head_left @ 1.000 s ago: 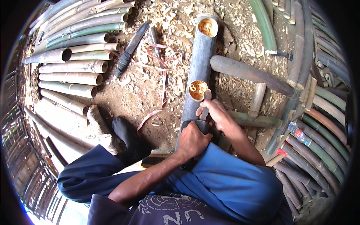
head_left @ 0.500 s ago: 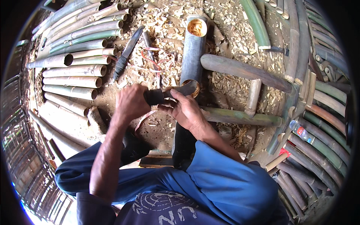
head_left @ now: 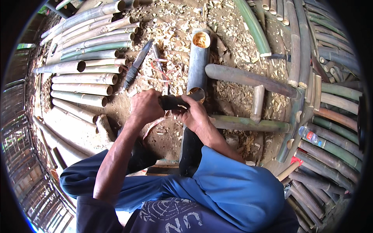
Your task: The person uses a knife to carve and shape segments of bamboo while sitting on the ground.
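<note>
My left hand is closed round the black handle of a knife. My right hand is closed on the same knife near its blade, with the thumb along the top. The dark blade end lies at the near opening of a grey bamboo tube, overlapping its rim; how deep it reaches is hidden. At the tube's far end, a second cut opening shows pale orange-brown shavings or scraped wood inside. A second knife with a wrapped handle lies on the ground, left of the tube.
Rows of cut bamboo poles lie on the left. A bamboo frame adjoins the tube on the right, beside more stacked poles and a plastic bottle. Wood shavings cover the ground. Red string lies near another dark tool.
Both hands and the knife have shifted slightly forward and right toward the tube's near opening. The whole view has moved a little. My grip looks the same.
</note>
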